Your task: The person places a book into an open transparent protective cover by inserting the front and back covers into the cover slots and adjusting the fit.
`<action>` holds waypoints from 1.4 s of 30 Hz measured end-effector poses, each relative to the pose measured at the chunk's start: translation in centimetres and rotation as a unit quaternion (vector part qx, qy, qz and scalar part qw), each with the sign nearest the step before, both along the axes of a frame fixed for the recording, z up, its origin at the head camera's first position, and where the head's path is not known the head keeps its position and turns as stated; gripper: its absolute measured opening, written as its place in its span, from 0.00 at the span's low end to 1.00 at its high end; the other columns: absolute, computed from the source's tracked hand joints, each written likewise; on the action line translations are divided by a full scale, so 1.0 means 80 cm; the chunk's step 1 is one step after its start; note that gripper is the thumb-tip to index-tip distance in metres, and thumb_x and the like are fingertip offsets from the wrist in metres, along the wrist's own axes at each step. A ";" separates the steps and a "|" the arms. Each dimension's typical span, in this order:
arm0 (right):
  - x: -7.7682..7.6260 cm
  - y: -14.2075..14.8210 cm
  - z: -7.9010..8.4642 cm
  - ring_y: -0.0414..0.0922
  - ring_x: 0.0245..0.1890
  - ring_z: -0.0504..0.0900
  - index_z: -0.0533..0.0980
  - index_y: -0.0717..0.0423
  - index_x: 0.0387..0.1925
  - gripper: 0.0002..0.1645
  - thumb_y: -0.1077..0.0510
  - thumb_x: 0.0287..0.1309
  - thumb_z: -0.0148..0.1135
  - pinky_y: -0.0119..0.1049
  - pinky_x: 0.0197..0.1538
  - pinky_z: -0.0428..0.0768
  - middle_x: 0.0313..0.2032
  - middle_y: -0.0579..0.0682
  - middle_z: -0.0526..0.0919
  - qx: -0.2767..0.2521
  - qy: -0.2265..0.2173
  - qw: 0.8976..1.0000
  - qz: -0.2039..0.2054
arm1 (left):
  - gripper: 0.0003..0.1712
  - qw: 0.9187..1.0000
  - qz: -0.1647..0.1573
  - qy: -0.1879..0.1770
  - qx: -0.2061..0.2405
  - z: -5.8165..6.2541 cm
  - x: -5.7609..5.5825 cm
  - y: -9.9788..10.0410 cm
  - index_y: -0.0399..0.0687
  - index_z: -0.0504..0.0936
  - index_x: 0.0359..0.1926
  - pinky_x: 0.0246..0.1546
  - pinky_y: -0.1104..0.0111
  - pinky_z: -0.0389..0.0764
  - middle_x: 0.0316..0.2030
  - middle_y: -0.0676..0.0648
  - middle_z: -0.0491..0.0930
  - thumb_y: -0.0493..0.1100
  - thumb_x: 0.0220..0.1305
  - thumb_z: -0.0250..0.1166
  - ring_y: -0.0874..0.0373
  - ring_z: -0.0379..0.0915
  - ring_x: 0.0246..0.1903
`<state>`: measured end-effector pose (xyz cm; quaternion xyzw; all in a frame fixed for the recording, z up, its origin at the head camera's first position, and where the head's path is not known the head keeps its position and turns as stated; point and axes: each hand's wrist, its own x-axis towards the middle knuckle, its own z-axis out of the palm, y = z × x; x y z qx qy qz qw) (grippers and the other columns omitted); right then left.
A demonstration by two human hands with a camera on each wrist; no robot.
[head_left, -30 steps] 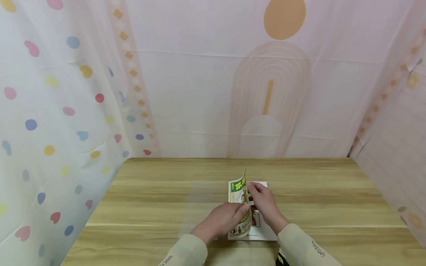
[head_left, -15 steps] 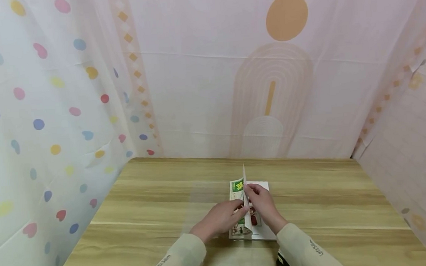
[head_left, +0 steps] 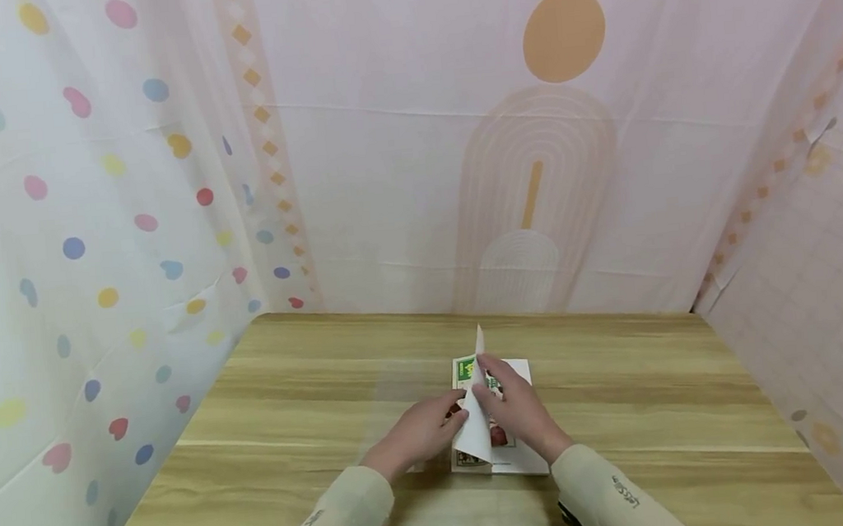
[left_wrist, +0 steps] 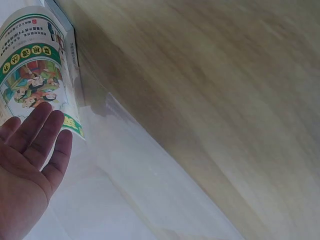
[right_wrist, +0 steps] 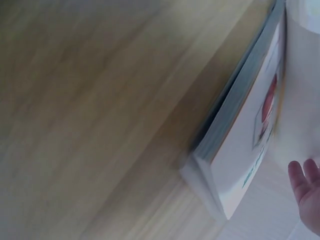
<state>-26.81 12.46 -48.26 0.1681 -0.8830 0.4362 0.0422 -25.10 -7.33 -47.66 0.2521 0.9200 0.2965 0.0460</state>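
Left grip (head_left: 423,433) straight-fingered, right grip (head_left: 520,410) against the raised page (head_left: 475,435)

A wood-grain table (head_left: 671,417) reaches back to a pale pinkish cloth (head_left: 378,184), printed with a tan disc (head_left: 564,34) and nested arches (head_left: 493,183). A white curtain (head_left: 123,245) with coloured dots (head_left: 74,248) hangs left — a faintly lined sheet (head_left: 824,281) right — under soft light.
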 end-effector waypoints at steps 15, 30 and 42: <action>-0.008 -0.003 -0.004 0.55 0.74 0.55 0.59 0.56 0.75 0.39 0.41 0.71 0.52 0.54 0.71 0.58 0.75 0.55 0.55 0.126 0.040 0.988 0.083 | 0.15 0.999 0.009 0.041 0.019 -0.006 0.000 -0.014 0.48 0.79 0.49 0.46 0.55 0.80 0.41 0.48 0.84 0.49 0.77 0.51 0.53 0.80 0.43; -0.011 -0.024 -0.011 0.59 0.74 0.55 0.63 0.58 0.73 0.37 0.42 0.71 0.51 0.58 0.70 0.59 0.74 0.58 0.56 0.143 0.038 0.985 0.086 | 0.14 0.991 0.075 0.111 0.003 -0.019 -0.004 -0.034 0.40 0.84 0.46 0.48 0.50 0.79 0.42 0.42 0.85 0.43 0.74 0.54 0.44 0.81 0.45; -0.011 -0.034 -0.018 0.57 0.73 0.57 0.67 0.59 0.70 0.39 0.39 0.67 0.57 0.54 0.70 0.60 0.73 0.58 0.60 0.148 0.032 0.986 0.071 | 0.21 0.982 0.149 0.081 -0.082 -0.033 -0.001 -0.045 0.34 0.78 0.57 0.61 0.39 0.65 0.61 0.27 0.70 0.44 0.71 0.57 0.32 0.63 0.63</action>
